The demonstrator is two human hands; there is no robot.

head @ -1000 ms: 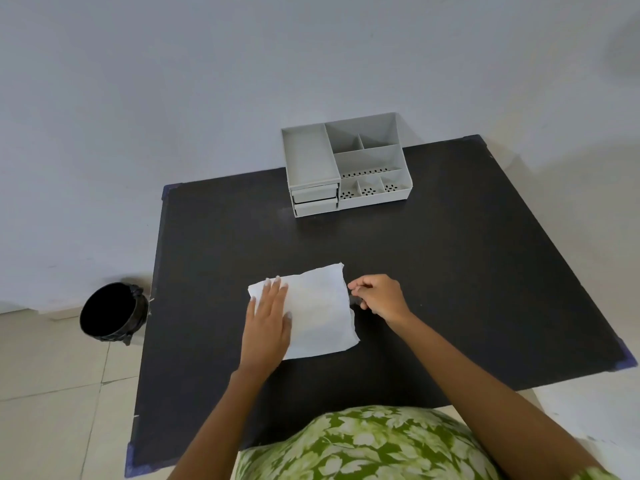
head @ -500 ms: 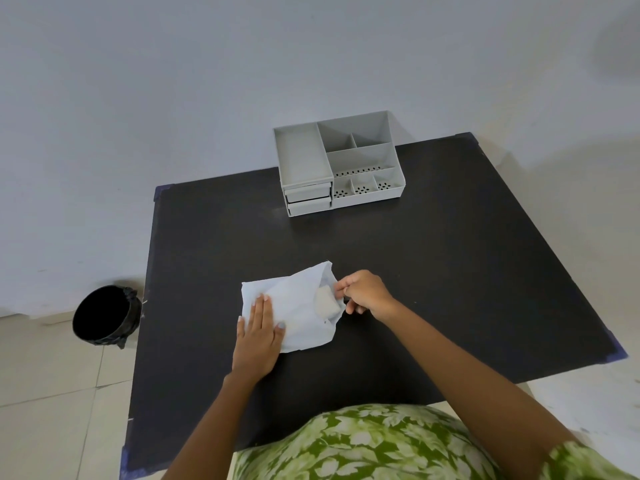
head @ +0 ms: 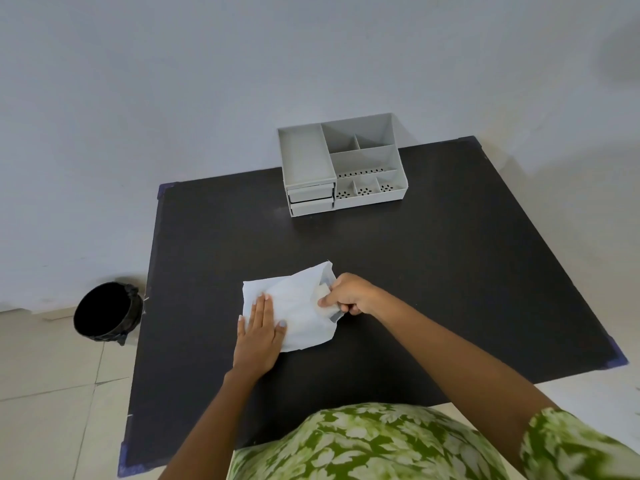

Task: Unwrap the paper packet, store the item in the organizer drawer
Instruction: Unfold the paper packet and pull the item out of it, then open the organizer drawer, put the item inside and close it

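Flatly, left hand (head: 258,336) presses crinkled white paper (head: 299,311).

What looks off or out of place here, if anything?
Nothing stands out. The paper is crumpled because it is being unwrapped: left hand flat on it, right hand pinching a pale item at its edge. The organizer sits square, drawers shut.

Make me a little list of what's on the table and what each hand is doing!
table: black table
paper: white paper packet, partly opened, lying on the table
left hand: left hand flat on the paper, pressing it down
right hand: right hand pinching a small pale item at the paper's right edge
organizer: grey organizer at the far edge, both drawers shut
floor: black bin left of the table
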